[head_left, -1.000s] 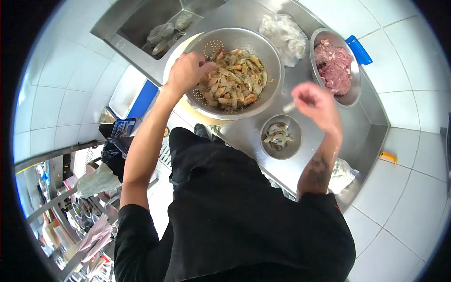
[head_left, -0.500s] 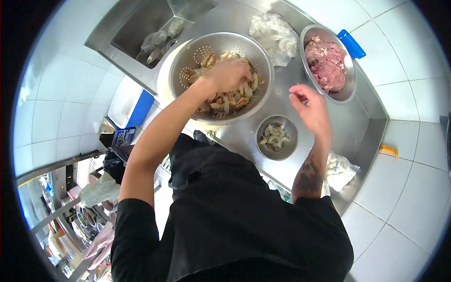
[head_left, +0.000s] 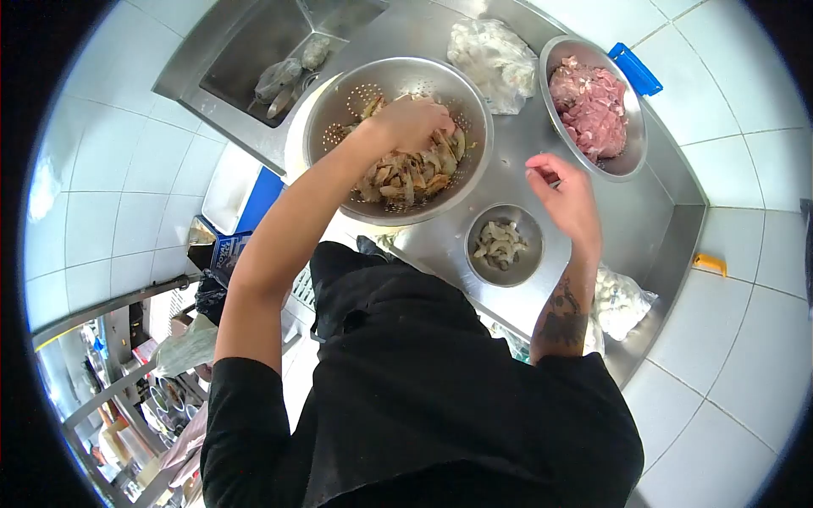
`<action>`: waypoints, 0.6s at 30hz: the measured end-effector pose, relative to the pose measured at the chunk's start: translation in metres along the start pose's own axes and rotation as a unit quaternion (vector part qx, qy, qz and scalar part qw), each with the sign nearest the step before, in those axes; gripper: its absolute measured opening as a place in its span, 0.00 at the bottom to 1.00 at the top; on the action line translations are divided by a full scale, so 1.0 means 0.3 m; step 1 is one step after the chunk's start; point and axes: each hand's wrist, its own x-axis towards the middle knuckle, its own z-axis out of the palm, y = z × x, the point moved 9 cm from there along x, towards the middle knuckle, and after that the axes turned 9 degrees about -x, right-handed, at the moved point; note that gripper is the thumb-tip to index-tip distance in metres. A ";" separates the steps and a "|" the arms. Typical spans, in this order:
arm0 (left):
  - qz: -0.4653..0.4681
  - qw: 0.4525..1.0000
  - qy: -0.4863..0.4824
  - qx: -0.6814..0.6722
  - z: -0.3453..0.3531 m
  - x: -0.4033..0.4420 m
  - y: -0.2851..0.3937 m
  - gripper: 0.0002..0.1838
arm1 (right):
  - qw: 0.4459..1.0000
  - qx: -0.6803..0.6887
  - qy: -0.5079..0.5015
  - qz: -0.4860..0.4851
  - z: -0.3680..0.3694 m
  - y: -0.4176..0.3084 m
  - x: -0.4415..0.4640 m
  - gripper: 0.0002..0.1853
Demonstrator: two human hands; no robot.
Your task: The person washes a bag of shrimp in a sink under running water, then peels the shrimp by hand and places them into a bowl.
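My left hand [head_left: 412,124] reaches into a large metal colander [head_left: 461,184] and touches the unpeeled shrimp [head_left: 412,178] in it; its fingertips are hidden among them. Over the steel counter, my right hand [head_left: 566,188] hovers right of the colander, fingers curled and thumb apart, with nothing visible in it. Below and left of that hand stands a small steel bowl [head_left: 535,258] holding pale peeled shrimp [head_left: 500,245].
An oval steel bowl [head_left: 639,140] of raw pink meat [head_left: 590,110] stands at the upper right, beside a blue object [head_left: 635,69]. Clear bags lie at the counter's back [head_left: 493,64] and right edge [head_left: 622,302]. A sink [head_left: 254,63] is at the upper left.
My left hand has moved from the colander's left rim onto the shrimp inside. My right hand has shifted slightly, and the pale piece seen near it earlier no longer shows there.
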 end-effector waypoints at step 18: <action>-0.120 0.918 0.237 -0.295 -0.179 -0.109 -0.126 0.05 | 0.995 0.078 0.037 -0.058 0.030 -0.110 0.043 0.12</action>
